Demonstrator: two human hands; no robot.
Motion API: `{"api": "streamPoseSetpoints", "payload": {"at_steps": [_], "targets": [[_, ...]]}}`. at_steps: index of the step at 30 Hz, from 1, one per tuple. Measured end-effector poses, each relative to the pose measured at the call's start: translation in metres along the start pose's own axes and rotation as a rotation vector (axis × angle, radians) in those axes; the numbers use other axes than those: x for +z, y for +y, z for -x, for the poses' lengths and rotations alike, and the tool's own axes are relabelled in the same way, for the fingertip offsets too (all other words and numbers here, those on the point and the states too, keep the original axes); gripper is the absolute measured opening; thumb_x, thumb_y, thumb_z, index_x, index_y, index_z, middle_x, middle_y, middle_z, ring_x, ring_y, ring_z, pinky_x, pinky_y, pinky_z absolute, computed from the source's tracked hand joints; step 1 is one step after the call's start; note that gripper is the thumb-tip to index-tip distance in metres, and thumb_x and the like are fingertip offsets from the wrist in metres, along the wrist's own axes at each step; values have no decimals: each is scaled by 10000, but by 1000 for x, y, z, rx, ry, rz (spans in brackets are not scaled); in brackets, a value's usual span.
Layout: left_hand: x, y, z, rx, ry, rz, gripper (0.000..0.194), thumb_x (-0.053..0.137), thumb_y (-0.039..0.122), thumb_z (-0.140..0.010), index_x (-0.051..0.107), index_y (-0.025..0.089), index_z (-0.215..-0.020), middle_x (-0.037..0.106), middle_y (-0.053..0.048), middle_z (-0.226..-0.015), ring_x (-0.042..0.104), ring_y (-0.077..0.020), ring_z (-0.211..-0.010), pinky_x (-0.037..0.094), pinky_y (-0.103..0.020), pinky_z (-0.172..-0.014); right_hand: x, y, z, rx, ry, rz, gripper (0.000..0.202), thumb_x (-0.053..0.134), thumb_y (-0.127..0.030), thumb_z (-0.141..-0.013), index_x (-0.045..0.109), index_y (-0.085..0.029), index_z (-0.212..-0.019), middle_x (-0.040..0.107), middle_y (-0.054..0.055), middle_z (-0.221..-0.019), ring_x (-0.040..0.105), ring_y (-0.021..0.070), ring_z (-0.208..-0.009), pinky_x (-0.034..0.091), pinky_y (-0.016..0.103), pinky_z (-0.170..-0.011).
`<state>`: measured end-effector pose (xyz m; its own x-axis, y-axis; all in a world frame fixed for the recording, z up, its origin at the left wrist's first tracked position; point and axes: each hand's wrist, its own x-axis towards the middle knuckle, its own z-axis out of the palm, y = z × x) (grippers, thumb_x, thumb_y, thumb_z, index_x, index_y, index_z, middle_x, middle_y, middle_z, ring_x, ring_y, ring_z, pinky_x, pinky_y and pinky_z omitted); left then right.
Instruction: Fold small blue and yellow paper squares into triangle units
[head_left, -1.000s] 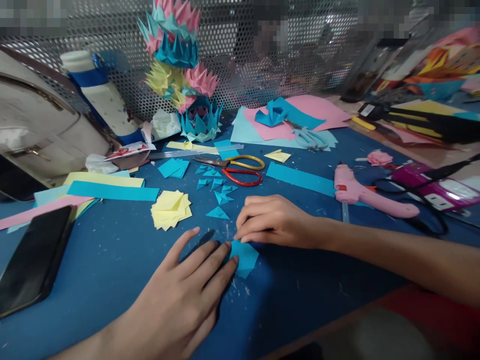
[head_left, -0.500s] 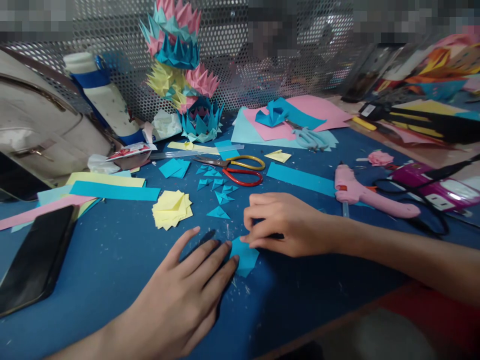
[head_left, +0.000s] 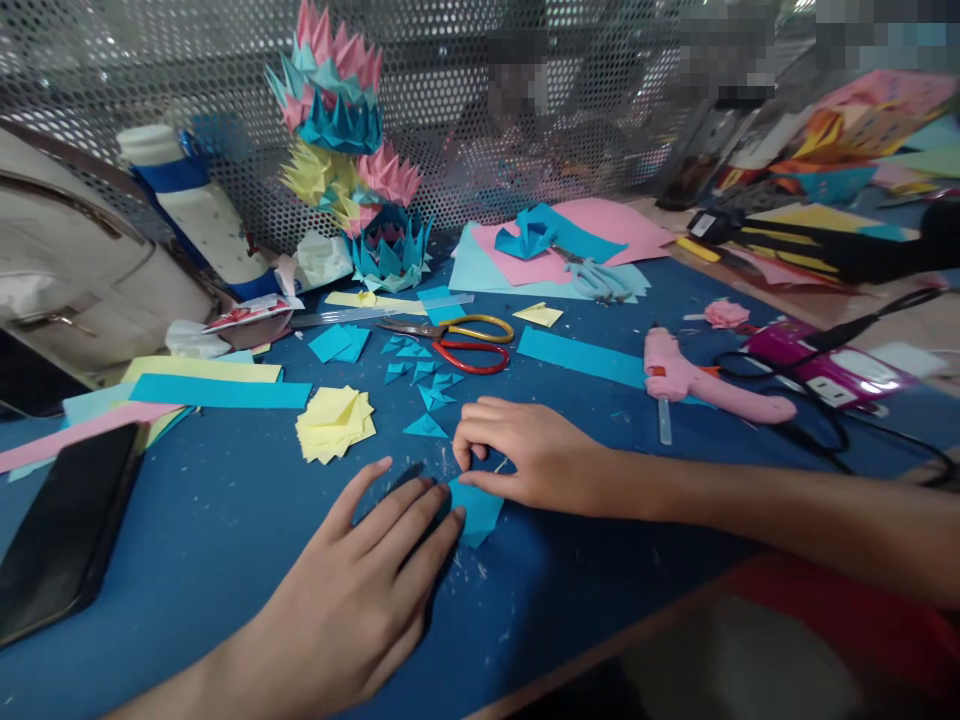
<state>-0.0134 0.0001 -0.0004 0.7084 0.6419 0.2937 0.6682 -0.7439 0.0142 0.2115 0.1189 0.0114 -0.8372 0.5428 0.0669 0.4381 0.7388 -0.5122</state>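
Note:
A blue paper piece (head_left: pixel 478 512) lies on the blue table between my hands. My left hand (head_left: pixel 375 580) lies flat with fingers spread, its fingertips on the paper's left edge. My right hand (head_left: pixel 536 455) has curled fingers, and its thumb touches the paper's upper edge; whether it pinches anything is hidden. Small folded blue triangles (head_left: pixel 426 425) lie just beyond the paper. To their left are a stack of yellow squares (head_left: pixel 335 425) and some blue squares (head_left: pixel 340 343). Scissors with yellow and red handles (head_left: pixel 471 357) rest behind the triangles.
A pink glue gun (head_left: pixel 705 378) and its cable lie at right, near a purple power strip (head_left: pixel 825 365). A black phone (head_left: pixel 67 530), paper strips (head_left: pixel 221 390), a bottle (head_left: pixel 196 205) and a bag are at left. A folded paper tower (head_left: pixel 341 120) stands behind.
The view has shifted slightly, so most things appear further left. My right hand's fingers have curled in more at the paper's upper edge. My left hand stays spread on the paper.

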Motion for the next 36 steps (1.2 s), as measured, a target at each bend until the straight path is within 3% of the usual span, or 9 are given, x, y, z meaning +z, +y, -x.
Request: {"api": "streamPoseSetpoints", "payload": {"at_steps": [10, 22, 30, 36], "targets": [[0, 1, 0, 2, 21, 20, 419, 518, 285, -976, 588, 128, -1359, 649, -97, -1271, 547, -261, -1247, 54, -475, -1243, 7, -1, 5, -149, 105, 45, 45, 642, -202, -911, 668, -202, -875, 645, -16, -847, 550, 131, -845, 361, 249, -710], [0, 0, 0, -28, -19, 62, 423, 516, 286, -981, 574, 149, -1377, 590, -128, -1387, 508, -287, -1311, 94, -513, -1227, 13, -5, 8, -200, 209, 276, 157, 587, -257, -947, 620, -191, -808, 634, -12, -798, 521, 141, -771, 310, 292, -646], [0, -1, -1, -13, -10, 49, 436, 521, 301, -981, 568, 145, -1385, 615, -97, -1370, 523, -264, -1292, 36, -486, -1242, -2, 2, 4, -540, 127, 478, 298, 494, -271, -1019, 600, -180, -755, 630, 18, -875, 432, 161, -776, 280, 315, -644], [-2, -1, -1, 0, -36, 39, 462, 507, 306, -991, 534, 134, -1418, 585, -102, -1415, 527, -263, -1297, 33, -490, -1244, -20, 4, 6, -550, -42, 430, 334, 473, -274, -1032, 609, -180, -742, 592, 25, -820, 402, 175, -749, 258, 334, -640]]}}
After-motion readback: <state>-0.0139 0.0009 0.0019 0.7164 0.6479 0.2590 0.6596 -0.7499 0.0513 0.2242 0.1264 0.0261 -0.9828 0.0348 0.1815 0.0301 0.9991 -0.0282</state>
